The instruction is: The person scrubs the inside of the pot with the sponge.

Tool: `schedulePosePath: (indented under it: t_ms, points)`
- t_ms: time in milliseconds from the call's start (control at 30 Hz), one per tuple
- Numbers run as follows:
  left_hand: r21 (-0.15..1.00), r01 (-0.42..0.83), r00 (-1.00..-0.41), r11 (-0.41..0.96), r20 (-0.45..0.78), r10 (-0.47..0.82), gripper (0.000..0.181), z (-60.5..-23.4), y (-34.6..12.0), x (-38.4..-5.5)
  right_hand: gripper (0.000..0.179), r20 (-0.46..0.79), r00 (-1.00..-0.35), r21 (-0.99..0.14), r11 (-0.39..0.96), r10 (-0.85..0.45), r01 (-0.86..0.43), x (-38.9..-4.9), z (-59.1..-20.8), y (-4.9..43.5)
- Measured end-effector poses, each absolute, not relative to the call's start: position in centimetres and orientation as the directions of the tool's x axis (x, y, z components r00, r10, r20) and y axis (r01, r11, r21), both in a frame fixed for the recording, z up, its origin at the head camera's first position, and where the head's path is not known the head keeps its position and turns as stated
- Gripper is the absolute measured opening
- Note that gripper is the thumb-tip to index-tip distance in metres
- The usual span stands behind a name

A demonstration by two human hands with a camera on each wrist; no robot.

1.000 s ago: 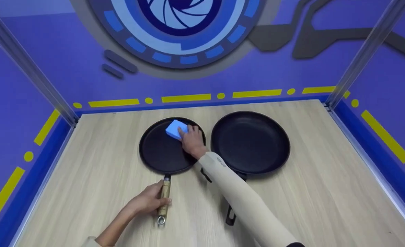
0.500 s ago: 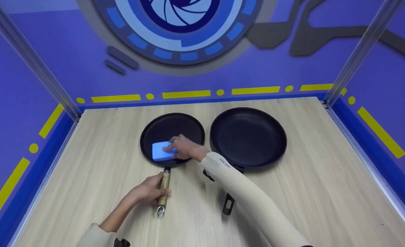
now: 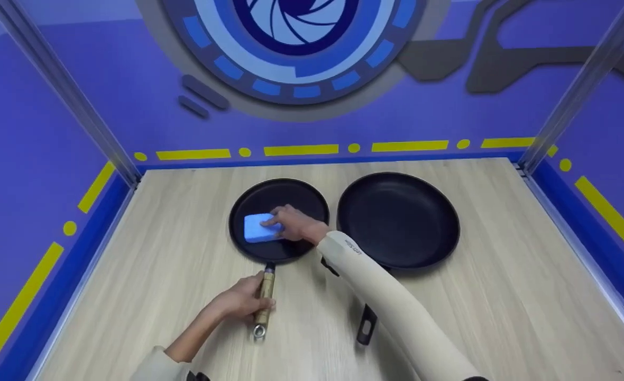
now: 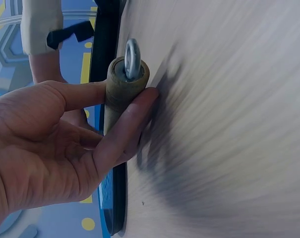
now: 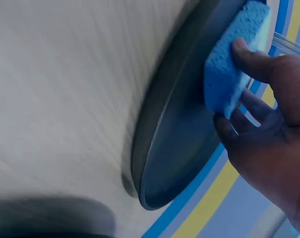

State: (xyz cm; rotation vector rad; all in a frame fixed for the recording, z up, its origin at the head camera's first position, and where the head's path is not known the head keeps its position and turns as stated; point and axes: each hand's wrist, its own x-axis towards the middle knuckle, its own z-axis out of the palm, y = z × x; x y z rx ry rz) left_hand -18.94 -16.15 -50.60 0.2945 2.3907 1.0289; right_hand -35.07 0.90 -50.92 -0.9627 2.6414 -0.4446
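A flat black pan [image 3: 283,193] with a low rim lies on the wooden table, its wood-look handle [image 3: 266,288] pointing toward me. My left hand [image 3: 242,299] grips that handle, thumb on one side and fingers on the other; the metal ring [image 4: 133,59] at its end shows in the left wrist view. Over the pan my right hand [image 3: 293,223] holds a blue sponge [image 3: 259,228] between thumb and fingers. In the right wrist view the sponge [image 5: 234,62] lies against the pan's dark inner surface [image 5: 182,144], its far end cut off by the frame.
Close on the right stands a deeper black frying pan [image 3: 399,219], its black handle [image 3: 366,325] partly under my right forearm. Blue panels with yellow marks [image 3: 301,150] wall the table [image 3: 502,296] at the back and both sides.
The sponge in my right hand has moved from the pan's far part down toward its handle side, then slightly back up. My left hand keeps its grip on the handle.
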Motion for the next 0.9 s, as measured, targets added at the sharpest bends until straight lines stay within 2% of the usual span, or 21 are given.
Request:
schedulePosePath:
  t_ms: [167,400,633,733,900]
  points:
    - [0.724,0.024,-0.825,0.690,-0.375,0.422,0.051,-50.8,-15.9,-19.0,0.050,-0.096,-0.792,-0.214,0.789,-0.603,-0.576,-36.4,-52.5,-0.2]
    - [0.708,0.039,-0.841,0.705,-0.358,0.406,0.068,-50.7,-16.6,-19.5,0.052,-0.018,-0.882,-0.045,0.882,-0.471,-0.470,-39.2,-53.5,-2.1]
    - [0.695,0.021,-0.836,0.719,-0.382,0.394,0.070,-50.4,-16.3,-19.4,0.049,-0.047,-0.905,-0.070,0.905,-0.422,-0.419,-40.0,-52.3,-1.2]
    - [0.679,0.025,-0.835,0.734,-0.389,0.389,0.057,-50.4,-16.2,-19.4,0.049,-0.053,-0.908,-0.058,0.909,-0.416,-0.414,-39.4,-52.4,-1.9]
    - [0.652,0.012,-0.836,0.758,-0.410,0.366,0.047,-49.9,-16.3,-19.7,0.052,-0.039,-0.892,-0.054,0.893,-0.450,-0.448,-38.4,-52.5,-3.7]
